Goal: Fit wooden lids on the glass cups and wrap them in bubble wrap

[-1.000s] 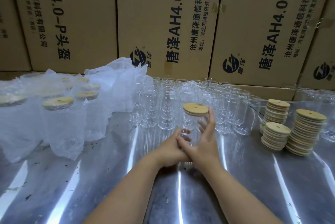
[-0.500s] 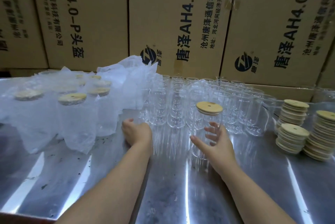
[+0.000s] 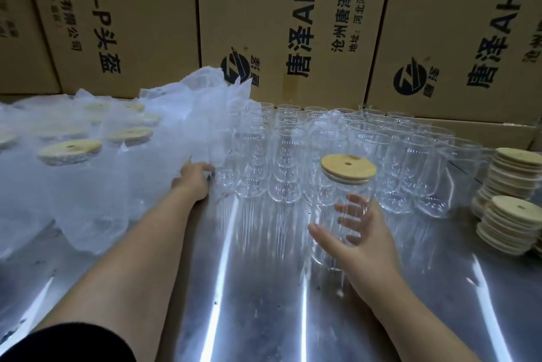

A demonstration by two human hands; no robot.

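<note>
Right hand [image 3: 360,232] grip clamped clear wooden-lidded glass cup [image 3: 325,200]; left hand [image 3: 193,178] grip pinched white bubble wrap [image 3: 199,115]. Best peeled singly, cup upright.

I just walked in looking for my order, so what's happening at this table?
A person is packing glass cups. The right hand holds a cup already fitted with a wooden lid, while the left hand grips the bubble wrap. Wrapped cups stand at the left; bare cups and stacked lids wait.

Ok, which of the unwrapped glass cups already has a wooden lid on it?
The glass cup held by the right hand, in front of the open cups; only it carries a wooden lid.
</note>
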